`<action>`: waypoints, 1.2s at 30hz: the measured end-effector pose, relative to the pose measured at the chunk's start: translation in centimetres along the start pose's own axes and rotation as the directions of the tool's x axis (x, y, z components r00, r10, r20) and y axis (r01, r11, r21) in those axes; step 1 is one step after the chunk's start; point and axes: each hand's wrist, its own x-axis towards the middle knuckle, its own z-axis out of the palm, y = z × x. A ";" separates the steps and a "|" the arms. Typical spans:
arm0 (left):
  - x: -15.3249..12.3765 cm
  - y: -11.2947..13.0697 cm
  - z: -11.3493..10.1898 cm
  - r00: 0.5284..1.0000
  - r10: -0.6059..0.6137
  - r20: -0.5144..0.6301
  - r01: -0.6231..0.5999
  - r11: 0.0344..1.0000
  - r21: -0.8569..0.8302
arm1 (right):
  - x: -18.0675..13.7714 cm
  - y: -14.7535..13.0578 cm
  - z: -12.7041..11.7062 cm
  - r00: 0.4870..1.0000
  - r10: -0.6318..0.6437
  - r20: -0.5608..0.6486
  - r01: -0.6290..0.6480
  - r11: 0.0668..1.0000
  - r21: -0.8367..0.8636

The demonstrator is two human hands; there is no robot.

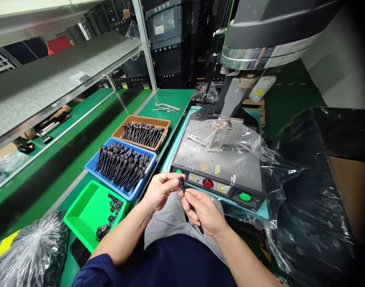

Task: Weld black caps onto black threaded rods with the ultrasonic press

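Note:
My left hand point(160, 190) pinches the head end of a long black bolt point(182, 184) with thumb and fingers closed. My right hand point(202, 211) is wrapped round the bolt's shaft, whose tip pokes out below the palm. Both hands meet over my lap, just in front of the press machine's button panel point(218, 185). A blue tray point(94, 167) full of several black bolts lies left of my hands. A green tray point(83, 211) holds several small black nuts. A brown tray point(167, 124) farther back holds more bolts.
The press machine's metal bed point(224, 159), partly covered in clear plastic, stands ahead with red and green buttons. A plastic-lined carton point(334, 179) sits at right. A crinkled plastic bag point(29, 251) lies at lower left. Metal shelving point(65, 67) runs overhead at left. Wrenches point(167, 107) lie on the green bench.

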 end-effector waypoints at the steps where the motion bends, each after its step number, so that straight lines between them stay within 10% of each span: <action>1: 0.0 -0.3 0.0 1.000 0.028 -0.003 -0.027 0.999 0.041 | 0.0 0.2 -0.1 0.999 -0.028 -0.021 0.028 0.999 -0.027; 16: 0.0 -5.4 2.0 0.973 0.107 0.203 -0.196 0.851 0.488 | -1.8 2.3 -5.2 0.943 -0.152 -0.295 0.158 0.987 -0.004; 19: 1.5 -7.3 0.3 0.999 -0.035 -0.035 0.044 0.945 0.325 | -3.8 2.5 -8.5 0.887 -0.151 -0.436 0.149 0.988 -0.038; 22: 2.5 -10.2 -2.3 0.839 -0.447 -0.312 0.468 0.884 -0.008 | -6.6 3.7 -11.6 0.829 -0.068 -0.555 0.049 0.998 -0.048; 26: 1.7 -15.2 -4.1 0.571 -0.790 -0.221 0.775 0.609 -0.173 | -9.4 6.5 -13.2 0.805 0.109 -0.583 -0.109 0.993 0.035; 28: 1.3 -17.6 -3.9 0.512 -0.834 -0.207 0.792 0.551 -0.263 | -9.7 8.1 -13.0 0.822 0.188 -0.537 -0.169 0.982 0.086; 36: 1.2 -19.4 -2.8 0.681 -0.689 -0.249 0.512 0.691 -0.511 | -3.9 14.0 -12.2 0.889 0.320 -0.328 -0.338 0.941 0.003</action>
